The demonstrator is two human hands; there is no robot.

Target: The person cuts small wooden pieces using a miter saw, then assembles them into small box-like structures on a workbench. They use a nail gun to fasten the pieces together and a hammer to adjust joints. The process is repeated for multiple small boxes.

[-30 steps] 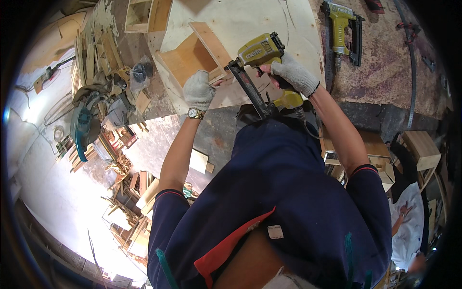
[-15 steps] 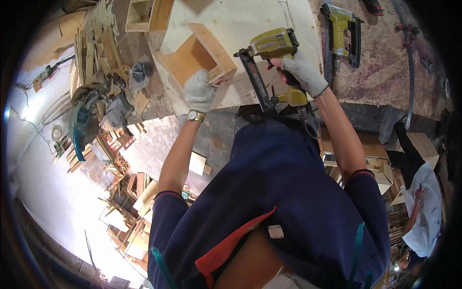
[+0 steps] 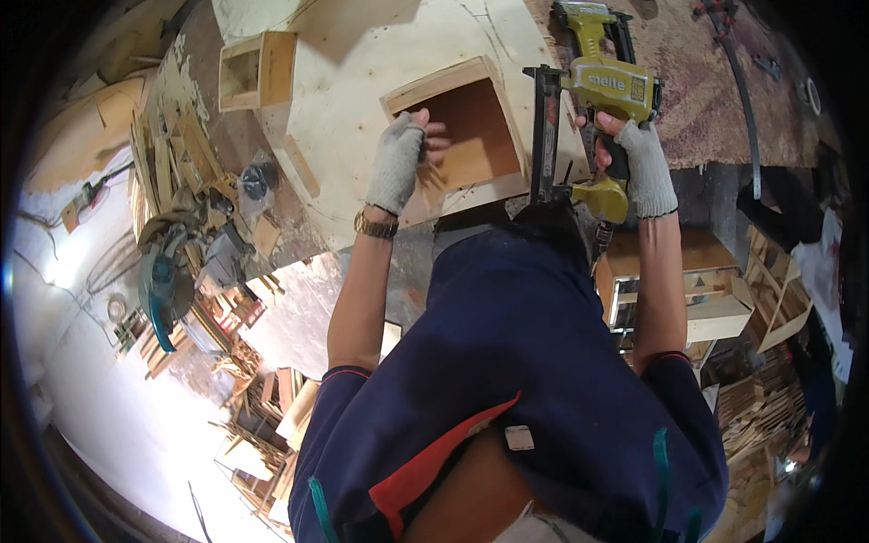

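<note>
An open-topped wooden box (image 3: pixel 471 136) sits on a pale plywood sheet (image 3: pixel 362 81) on the workbench. My left hand (image 3: pixel 400 158), in a grey work glove, grips the box's near left wall with the fingers inside. My right hand (image 3: pixel 641 165), also gloved, holds a yellow nail gun (image 3: pixel 593 109) by its handle. The gun hangs just to the right of the box, with its black magazine beside the box's right wall.
A second yellow nail gun (image 3: pixel 593 23) lies at the back of the bench. A smaller wooden box (image 3: pixel 253 68) stands at back left. A teal power saw (image 3: pixel 167 276) and wood offcuts crowd the left. More wooden boxes (image 3: pixel 715 290) sit at lower right.
The box has come nearer and turned its opening up. My left hand shifted from its outer side to its near wall. The nail gun swung from the box's edge to its right side.
</note>
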